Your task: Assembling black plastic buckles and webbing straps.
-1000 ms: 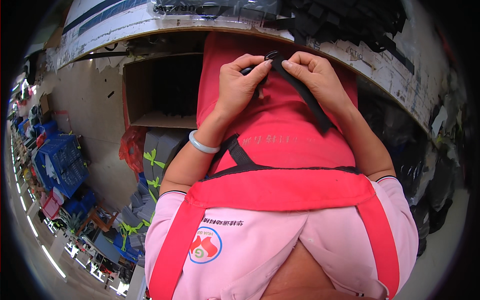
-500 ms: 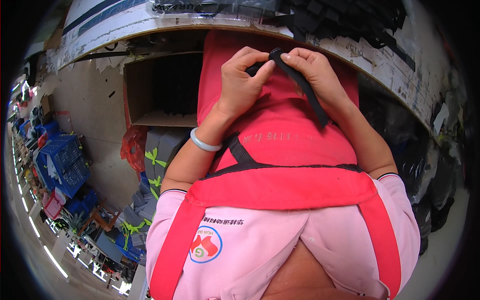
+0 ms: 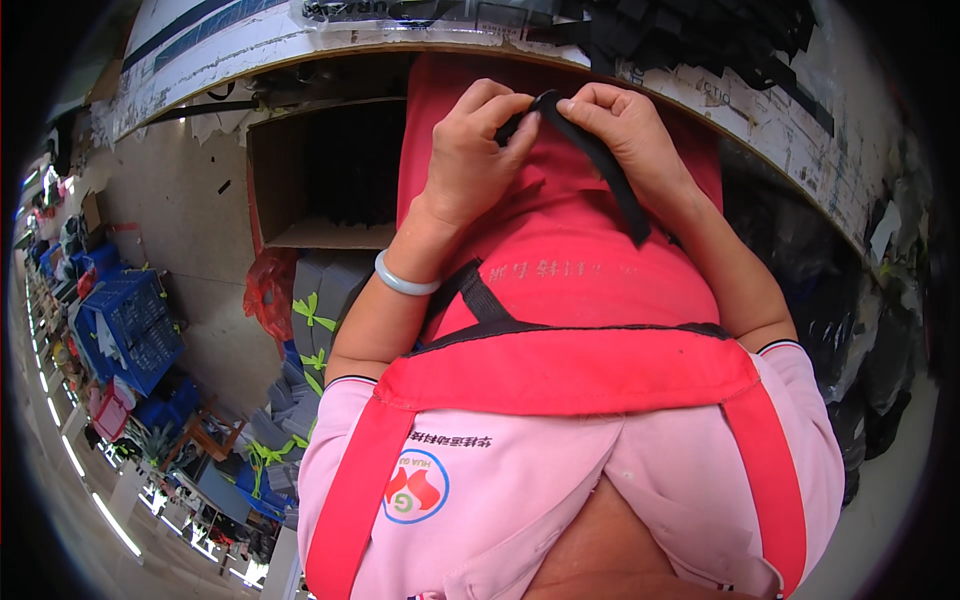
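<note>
A narrow black fabric strip (image 3: 612,178) is held above my red apron (image 3: 590,275), near the table edge. My left hand (image 3: 472,150) pinches one part of it between thumb and forefinger, and some black material shows behind those fingers. On the other side my right hand (image 3: 632,130) grips the strip with thumb and curled fingers. Between the two pinches the strip bends over in a small arch. Its long free end hangs down toward me, below my right hand. What lies inside the curled fingers is hidden.
Ahead is a table (image 3: 230,72) with a worn white covering and a heap of black strips (image 3: 690,35). Under it, at left, stands an open cardboard box (image 3: 320,236) with dark contents. Beside it are a red plastic bag (image 3: 268,295), tied grey bundles (image 3: 325,275) and blue crates (image 3: 130,325).
Both hands have shifted slightly farther away, toward the table edge, with the black strip between them. The hanging end has moved a little up and to the left.
</note>
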`<move>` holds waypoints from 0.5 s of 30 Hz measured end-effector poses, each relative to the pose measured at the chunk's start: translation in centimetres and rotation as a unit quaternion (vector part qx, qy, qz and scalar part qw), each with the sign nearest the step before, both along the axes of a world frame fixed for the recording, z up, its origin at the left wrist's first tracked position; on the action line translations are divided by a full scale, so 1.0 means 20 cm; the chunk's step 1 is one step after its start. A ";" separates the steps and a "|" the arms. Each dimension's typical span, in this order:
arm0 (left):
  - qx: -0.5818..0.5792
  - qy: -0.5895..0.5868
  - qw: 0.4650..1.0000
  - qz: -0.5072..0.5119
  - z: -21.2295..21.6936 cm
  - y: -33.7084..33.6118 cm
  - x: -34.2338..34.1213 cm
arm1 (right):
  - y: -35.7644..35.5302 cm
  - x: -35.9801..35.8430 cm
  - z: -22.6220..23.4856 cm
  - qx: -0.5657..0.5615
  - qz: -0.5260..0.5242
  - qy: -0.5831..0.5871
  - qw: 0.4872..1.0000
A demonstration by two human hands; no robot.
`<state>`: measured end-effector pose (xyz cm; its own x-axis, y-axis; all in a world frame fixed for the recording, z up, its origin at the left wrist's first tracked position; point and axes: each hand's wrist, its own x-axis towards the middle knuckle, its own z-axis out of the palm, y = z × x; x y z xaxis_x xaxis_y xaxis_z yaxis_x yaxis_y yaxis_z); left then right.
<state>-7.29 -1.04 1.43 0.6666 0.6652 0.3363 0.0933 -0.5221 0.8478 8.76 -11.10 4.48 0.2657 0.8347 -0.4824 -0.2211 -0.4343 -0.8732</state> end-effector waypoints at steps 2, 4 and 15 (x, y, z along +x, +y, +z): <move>0.026 0.024 0.999 -0.004 0.01 0.00 0.00 | 0.00 0.00 -0.01 0.007 -0.012 0.079 0.997; 0.027 0.020 0.999 -0.002 0.00 0.01 0.00 | 0.01 0.00 -0.02 0.017 -0.015 0.088 0.996; 0.066 0.068 0.995 -0.021 0.01 0.02 0.01 | 0.01 -0.02 -0.02 0.000 -0.027 -0.025 0.999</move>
<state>-7.18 -0.60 1.64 0.7383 0.5918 0.3236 0.1777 -0.6335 0.7531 8.38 -10.94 4.14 0.3339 0.8188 -0.4670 -0.2012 -0.4221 -0.8839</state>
